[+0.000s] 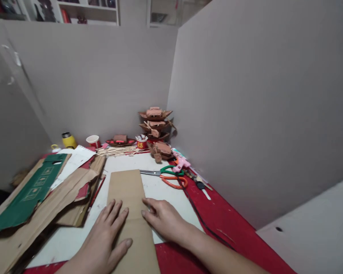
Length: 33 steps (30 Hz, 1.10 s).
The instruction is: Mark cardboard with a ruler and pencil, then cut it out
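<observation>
A long brown cardboard strip [131, 190] lies lengthwise in front of me on a white sheet [165, 205], with faint creases across it. My left hand [105, 232] rests flat on its left side, fingers spread and thumb reaching over the cardboard. At the strip's right edge is my right hand [165, 219], its index finger and thumb bent onto that edge; the remaining fingers are hidden. Just beyond the right hand lie scissors [160, 173] with one green and one orange handle, their blades touching or close to the strip's far right corner.
Cardboard pieces [65, 194] and a green carton panel [34, 190] are piled at left. Small model boats [154, 131] stand stacked at the back, near thin sticks [120, 151], paper cups [93, 141] and a yellow bottle [69, 140]. A pink glue gun [181, 163] lies right, beside grey walls.
</observation>
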Each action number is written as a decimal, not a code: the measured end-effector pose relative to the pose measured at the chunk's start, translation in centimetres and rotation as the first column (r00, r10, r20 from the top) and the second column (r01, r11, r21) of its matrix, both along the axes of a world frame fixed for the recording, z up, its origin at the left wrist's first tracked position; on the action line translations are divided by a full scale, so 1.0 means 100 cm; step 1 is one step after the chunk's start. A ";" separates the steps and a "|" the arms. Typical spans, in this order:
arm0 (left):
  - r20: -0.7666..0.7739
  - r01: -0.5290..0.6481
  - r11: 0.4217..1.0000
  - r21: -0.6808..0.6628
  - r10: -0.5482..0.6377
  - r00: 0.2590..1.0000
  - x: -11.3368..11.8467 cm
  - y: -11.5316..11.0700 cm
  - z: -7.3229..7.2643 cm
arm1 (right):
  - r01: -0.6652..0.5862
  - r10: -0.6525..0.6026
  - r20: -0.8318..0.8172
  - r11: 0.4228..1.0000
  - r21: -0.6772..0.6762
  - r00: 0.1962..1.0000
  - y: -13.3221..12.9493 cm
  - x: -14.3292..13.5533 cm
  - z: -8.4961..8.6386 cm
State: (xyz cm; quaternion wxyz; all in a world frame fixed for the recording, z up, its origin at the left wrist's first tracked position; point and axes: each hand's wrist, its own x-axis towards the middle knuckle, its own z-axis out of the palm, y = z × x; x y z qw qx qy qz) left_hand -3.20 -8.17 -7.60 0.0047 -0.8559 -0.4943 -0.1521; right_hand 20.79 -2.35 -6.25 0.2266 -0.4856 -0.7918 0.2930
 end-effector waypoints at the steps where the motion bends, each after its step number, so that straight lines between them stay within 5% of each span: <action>1: 0.008 -0.005 0.999 -0.036 0.005 1.000 0.001 -0.001 0.003 | -0.008 0.008 0.004 1.000 0.000 1.000 0.000 0.000 -0.001; 9: 0.013 -0.045 0.974 -0.221 0.049 0.999 0.006 -0.011 0.017 | -0.026 0.026 -0.013 1.000 -0.005 1.000 0.001 -0.001 -0.002; 14: 0.042 -0.011 0.987 -0.163 0.018 0.999 0.004 -0.011 0.017 | -0.036 0.035 -0.049 0.999 -0.022 0.998 0.000 -0.001 -0.003; 17: 0.066 -0.047 0.999 -0.014 0.048 0.997 -0.006 0.001 0.021 | -0.029 0.027 -0.064 0.999 -0.031 0.998 0.001 -0.001 -0.004; 21: -0.179 -0.250 0.955 0.156 0.277 0.944 -0.021 0.028 0.031 | -0.019 0.019 -0.026 1.000 -0.014 0.999 0.003 -0.003 -0.005; 33: -0.313 -0.441 0.896 0.054 0.435 0.844 -0.015 0.071 0.048 | -0.032 0.033 -0.036 0.999 0.029 0.999 0.002 -0.001 -0.003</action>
